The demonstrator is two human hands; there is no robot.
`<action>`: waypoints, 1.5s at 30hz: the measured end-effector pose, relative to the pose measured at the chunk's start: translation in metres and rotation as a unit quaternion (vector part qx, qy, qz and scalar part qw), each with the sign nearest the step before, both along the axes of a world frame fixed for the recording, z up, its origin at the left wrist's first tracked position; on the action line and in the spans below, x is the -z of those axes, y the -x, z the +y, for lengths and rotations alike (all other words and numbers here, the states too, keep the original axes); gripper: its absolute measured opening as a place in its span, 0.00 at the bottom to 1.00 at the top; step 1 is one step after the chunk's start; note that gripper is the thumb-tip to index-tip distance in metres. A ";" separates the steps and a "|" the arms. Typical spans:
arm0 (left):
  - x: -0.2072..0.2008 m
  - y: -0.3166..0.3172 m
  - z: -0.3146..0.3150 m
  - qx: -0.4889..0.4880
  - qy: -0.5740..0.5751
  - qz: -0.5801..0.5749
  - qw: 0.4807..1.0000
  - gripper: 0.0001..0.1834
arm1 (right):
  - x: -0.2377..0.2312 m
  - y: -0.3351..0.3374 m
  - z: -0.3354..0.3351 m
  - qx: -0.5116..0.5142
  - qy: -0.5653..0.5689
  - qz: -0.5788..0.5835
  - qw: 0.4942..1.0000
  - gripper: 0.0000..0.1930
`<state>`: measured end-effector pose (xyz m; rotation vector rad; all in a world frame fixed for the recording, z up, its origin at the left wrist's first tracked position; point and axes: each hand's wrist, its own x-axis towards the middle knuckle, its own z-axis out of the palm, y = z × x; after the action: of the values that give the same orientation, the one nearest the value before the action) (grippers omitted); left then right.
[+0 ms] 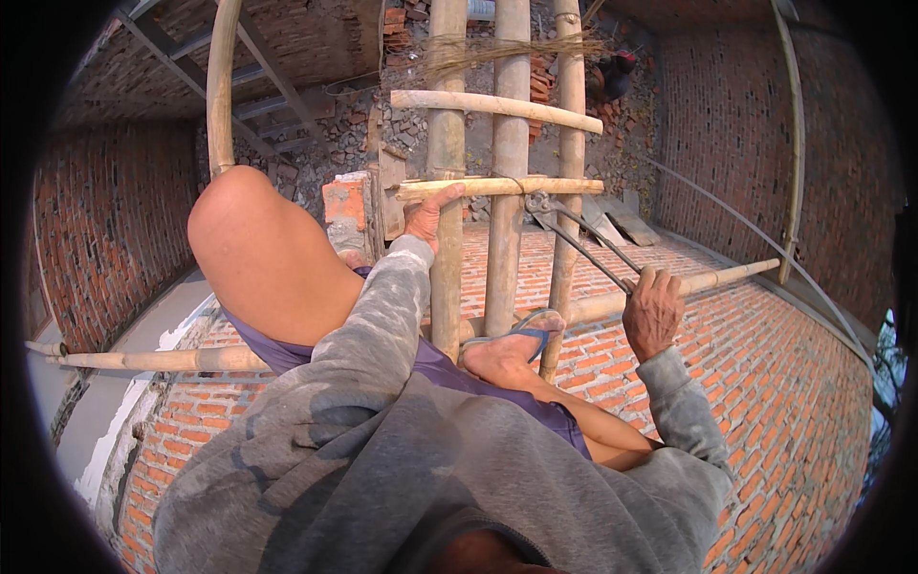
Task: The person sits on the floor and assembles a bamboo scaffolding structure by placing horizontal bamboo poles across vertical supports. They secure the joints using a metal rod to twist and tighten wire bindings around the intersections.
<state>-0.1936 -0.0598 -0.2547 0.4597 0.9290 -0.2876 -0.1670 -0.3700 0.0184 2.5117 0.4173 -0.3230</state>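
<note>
My left hand [430, 218] is closed around the left end of a split bamboo crosspiece [564, 186], which lies across three upright-looking bamboo poles. In my right hand [654, 314] are the long dark handles of a pair of pincers [591, 247]. Their jaws sit just under the crosspiece, at a dark wire tie [521, 184] by the middle pole [505, 244]. Whether the jaws grip the wire is too small to tell. Beyond lies a second bamboo crosspiece [497, 105], touched by neither hand.
My sandalled foot [516, 349] rests by a horizontal bamboo pole [612, 304] along the brick wall [755, 383]. Far below are rubble, brick stacks [543, 77] and a person [614, 75]. A bundle of thin ties [507, 53] hangs over the poles. A ladder [234, 77] stands far left.
</note>
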 end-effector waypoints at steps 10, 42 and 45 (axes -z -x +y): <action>0.013 0.002 -0.001 0.007 0.065 -0.028 0.997 0.28 | -0.001 -0.008 -0.013 -0.051 -0.074 0.077 0.993 0.19; -0.106 0.032 -0.106 0.338 -0.437 -0.011 0.833 0.50 | -0.043 -0.010 0.047 -0.132 -0.022 0.113 0.985 0.05; -0.081 0.007 -0.140 0.287 -0.131 -0.193 0.929 0.50 | -0.041 -0.002 0.050 -0.132 -0.019 0.098 0.986 0.04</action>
<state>-0.2002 -0.1997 -0.1734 1.0016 0.4285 -0.5834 -0.1647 -0.3203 0.0597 2.4302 0.8334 -0.4619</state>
